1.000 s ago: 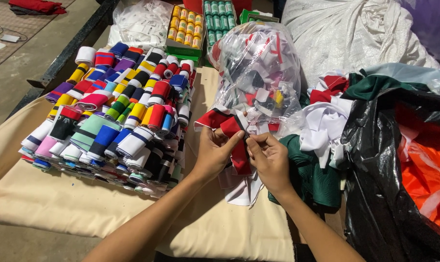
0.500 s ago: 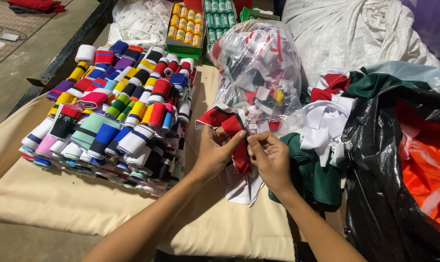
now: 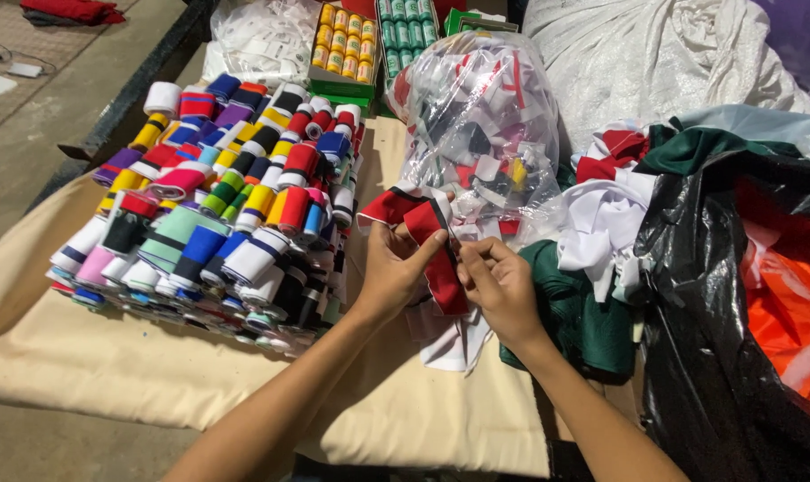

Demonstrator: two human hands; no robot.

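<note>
Red ribbing strip hangs over the tabletop beside the clear bag — my left hand and right hand still pinch it, barely shifted — sorting goes on.

The red cloth strip has a black and white edge (like a knitted collar band). It is folded and a little crumpled, raised above white scraps, and it hangs down between the fingers of two hands.
</note>
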